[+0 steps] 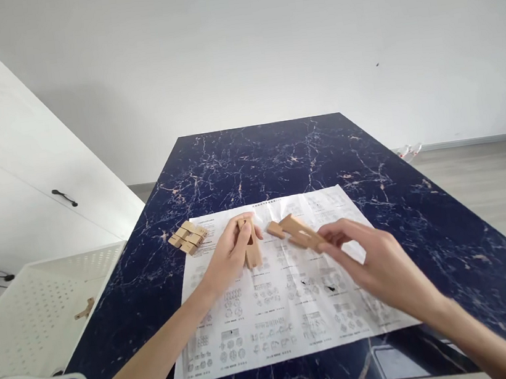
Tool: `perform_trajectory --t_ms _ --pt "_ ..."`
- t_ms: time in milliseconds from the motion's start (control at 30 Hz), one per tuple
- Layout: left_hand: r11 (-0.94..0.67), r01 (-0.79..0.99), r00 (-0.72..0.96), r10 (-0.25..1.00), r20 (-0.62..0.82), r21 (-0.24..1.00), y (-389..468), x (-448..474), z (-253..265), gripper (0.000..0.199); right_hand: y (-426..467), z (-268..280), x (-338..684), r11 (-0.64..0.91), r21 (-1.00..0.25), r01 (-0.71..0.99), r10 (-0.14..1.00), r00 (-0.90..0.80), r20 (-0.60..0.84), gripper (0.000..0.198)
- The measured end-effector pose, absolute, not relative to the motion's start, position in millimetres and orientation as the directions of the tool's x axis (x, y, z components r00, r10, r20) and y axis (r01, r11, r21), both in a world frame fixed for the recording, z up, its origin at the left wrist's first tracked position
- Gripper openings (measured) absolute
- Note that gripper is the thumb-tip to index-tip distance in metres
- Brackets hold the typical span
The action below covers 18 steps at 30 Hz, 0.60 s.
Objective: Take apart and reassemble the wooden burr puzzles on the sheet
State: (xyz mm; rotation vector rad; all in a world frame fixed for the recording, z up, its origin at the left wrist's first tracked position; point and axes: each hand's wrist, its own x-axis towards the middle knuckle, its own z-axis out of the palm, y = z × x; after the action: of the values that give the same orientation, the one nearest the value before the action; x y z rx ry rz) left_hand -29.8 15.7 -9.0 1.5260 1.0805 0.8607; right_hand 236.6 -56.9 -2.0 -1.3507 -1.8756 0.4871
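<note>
My left hand (227,256) is closed around a notched wooden puzzle piece (253,255), held upright over the printed sheet with a dark gap in its middle. Between thumb and fingers, my right hand (376,254) pinches the near end of another notched wooden piece (299,229), which slants up to the left. Just beyond its tip is a smaller wooden piece (276,230). Part of a further piece shows beneath the held one, and I cannot tell whether they touch. The paper sheet (271,330), printed with rows of small diagrams, lies under both hands.
A flat cluster of interlocked wooden pieces (188,238) rests at the sheet's upper left corner. The dark blue marbled table (258,158) reaches back toward the wall. At left stand a white perforated basket (31,312) with a wooden piece (85,308) and a white cabinet (27,138).
</note>
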Motion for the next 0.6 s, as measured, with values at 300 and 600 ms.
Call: perform_trajectory --t_ms 300,600 --pt "-0.414 0.733 0.338 0.91 0.241 0.54 8.7 -14.8 -29.9 0.028 -19.3 -38.2 265.9 0.143 -0.63 0.764 0.982 -0.029 0.188 0.024" --pt "-0.512 0.754 0.383 0.851 0.358 0.411 5.5 -13.1 -33.8 0.032 -18.1 -42.9 225.9 0.334 -0.576 0.746 0.941 -0.232 0.244 0.031"
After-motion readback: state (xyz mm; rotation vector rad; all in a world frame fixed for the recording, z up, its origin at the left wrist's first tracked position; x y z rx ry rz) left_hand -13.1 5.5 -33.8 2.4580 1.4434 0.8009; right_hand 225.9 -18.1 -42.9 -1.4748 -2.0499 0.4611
